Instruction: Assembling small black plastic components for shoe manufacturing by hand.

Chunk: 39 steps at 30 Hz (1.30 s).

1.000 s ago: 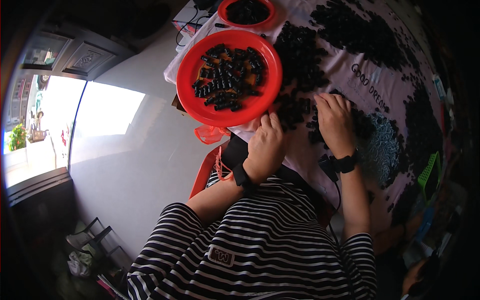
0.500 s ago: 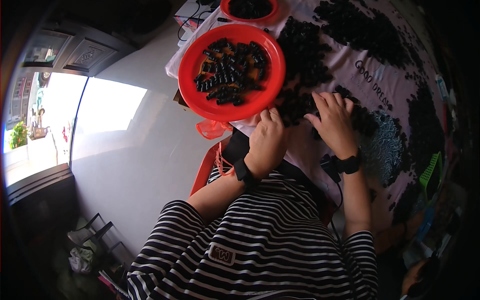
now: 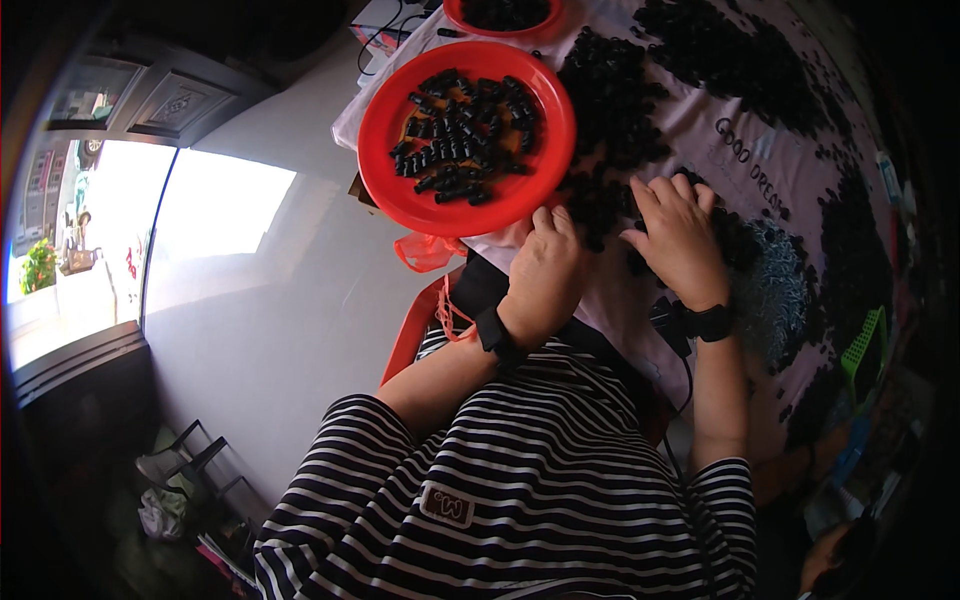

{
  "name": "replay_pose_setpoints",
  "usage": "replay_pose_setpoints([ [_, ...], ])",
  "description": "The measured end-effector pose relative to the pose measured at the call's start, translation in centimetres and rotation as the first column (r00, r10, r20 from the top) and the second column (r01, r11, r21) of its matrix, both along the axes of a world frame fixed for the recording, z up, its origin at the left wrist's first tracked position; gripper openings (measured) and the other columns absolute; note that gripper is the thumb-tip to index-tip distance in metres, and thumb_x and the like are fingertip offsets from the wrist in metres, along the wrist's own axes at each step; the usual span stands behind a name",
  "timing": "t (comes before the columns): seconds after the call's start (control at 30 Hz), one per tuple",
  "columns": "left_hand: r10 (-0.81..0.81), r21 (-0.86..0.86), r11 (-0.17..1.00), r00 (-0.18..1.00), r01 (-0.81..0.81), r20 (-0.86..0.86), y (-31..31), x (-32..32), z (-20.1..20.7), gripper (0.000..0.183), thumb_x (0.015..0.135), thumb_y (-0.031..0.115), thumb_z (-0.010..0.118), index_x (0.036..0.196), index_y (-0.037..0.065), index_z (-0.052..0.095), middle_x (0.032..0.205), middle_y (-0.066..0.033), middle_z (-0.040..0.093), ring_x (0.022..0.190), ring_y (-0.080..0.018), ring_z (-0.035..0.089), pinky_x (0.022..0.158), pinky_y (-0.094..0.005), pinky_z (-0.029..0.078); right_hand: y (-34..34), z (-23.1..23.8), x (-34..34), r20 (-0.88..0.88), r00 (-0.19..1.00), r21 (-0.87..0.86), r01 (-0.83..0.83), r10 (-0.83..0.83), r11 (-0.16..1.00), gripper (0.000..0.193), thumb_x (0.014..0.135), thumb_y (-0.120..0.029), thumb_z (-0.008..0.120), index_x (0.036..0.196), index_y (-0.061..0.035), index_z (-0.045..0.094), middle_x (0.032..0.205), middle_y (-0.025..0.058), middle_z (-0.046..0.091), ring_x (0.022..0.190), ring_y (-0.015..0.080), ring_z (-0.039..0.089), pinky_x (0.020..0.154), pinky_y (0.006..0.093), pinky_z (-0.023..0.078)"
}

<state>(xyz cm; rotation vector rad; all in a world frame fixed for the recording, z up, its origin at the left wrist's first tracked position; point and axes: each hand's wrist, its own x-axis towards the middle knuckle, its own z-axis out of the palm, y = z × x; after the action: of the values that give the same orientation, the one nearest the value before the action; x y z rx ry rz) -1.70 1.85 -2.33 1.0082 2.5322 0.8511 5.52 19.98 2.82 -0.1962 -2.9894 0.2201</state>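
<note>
The loose black pieces [image 3: 597, 208] are lying on the pink cloth [image 3: 622, 300], in the space between your two hands. From your right hand [image 3: 687, 245], this heap is lying to the left of the thumb and the forefinger, and some pieces are also showing close below the thumb. From your left hand [image 3: 547, 270], it is lying to the right and slightly ahead. Your right hand seems to be the nearer one: its fingers are standing over the edge of the heap, thumb and forefinger well apart, with nothing visibly gripped between them. Your left fingers are curling inward at the near right rim of the red plate [image 3: 383, 185]; I cannot tell if they are touching it, nor if they are holding a piece. The loose pieces are pointing in no common direction that I can find, and they are looking small, short and very dark, so their outlines are running together. On the plate, black cylinders [image 3: 455, 150] are showing more clearly, slightly shiny; several are lying side by side in a row, their long axes pointing roughly away from you, while others near the front are lying more crosswise.
</note>
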Motion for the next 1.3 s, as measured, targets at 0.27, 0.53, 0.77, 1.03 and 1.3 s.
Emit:
replay_pose_setpoints([
  [0.27,0.026,0.022,0.999,0.994,-0.028,0.105,1.4,0.0,-0.3,0.074,0.083,0.014,0.075,0.137,-0.018,0.036,0.122,-0.0395,0.052,0.098,-0.0506,0.067,0.084,-0.0489,0.057,-0.1,-0.6,-1.6,0.08,0.997,-0.016,-0.023,0.024,1.0,0.046,0.075,-0.017,0.085,0.116,-0.0053,0.067,0.105,0.0091,0.064,0.105,0.0278,0.057,0.093,0.0429,0.038],
  [0.53,0.013,0.082,0.996,0.991,-0.024,0.135,1.7,-0.6,0.2,0.078,0.083,0.013,0.075,0.141,-0.018,0.032,0.121,-0.0403,0.053,0.098,-0.051,0.067,0.084,-0.0491,0.057,2.7,-1.7,-1.3,0.048,0.999,-0.19,-0.01,0.02,0.982,0.038,0.085,-0.012,0.075,0.122,-0.0043,0.067,0.105,0.0095,0.067,0.105,0.026,0.062,0.094,0.042,0.039],
  [0.77,0.003,0.123,0.992,0.985,-0.025,0.173,2.0,-0.8,0.8,0.076,0.085,0.015,0.075,0.14,-0.018,0.034,0.122,-0.0411,0.053,0.099,-0.0522,0.066,0.085,-0.0496,0.057,2.0,-1.8,-1.6,0.089,0.996,-0.093,0.002,0.006,0.996,0.032,0.087,-0.01,0.073,0.118,-0.0029,0.067,0.104,0.0121,0.067,0.105,0.0287,0.063,0.093,0.0434,0.04],
  [1.03,0.021,0.155,0.987,0.988,-0.046,0.156,3.2,-1.1,0.6,0.077,0.086,0.011,0.074,0.143,-0.019,0.032,0.127,-0.0427,0.05,0.103,-0.0545,0.065,0.088,-0.0502,0.056,1.9,-1.6,-1.7,0.049,0.998,-0.197,-0.014,0.024,0.98,0.029,0.086,-0.008,0.073,0.113,-0.0023,0.066,0.1,0.014,0.067,0.101,0.0313,0.064,0.091,0.0443,0.041],
  [1.3,-0.007,0.177,0.984,0.999,0.001,0.035,5.3,-2.2,0.2,0.075,0.087,0.007,0.072,0.144,-0.02,0.032,0.127,-0.0419,0.05,0.103,-0.0527,0.066,0.09,-0.0481,0.057,2.4,-2.3,-2.5,-0.012,0.999,-0.169,-0.054,0.052,0.984,0.029,0.084,0.004,0.062,0.112,-0.0009,0.066,0.1,0.017,0.067,0.097,0.0341,0.066,0.09,0.0446,0.042],
])
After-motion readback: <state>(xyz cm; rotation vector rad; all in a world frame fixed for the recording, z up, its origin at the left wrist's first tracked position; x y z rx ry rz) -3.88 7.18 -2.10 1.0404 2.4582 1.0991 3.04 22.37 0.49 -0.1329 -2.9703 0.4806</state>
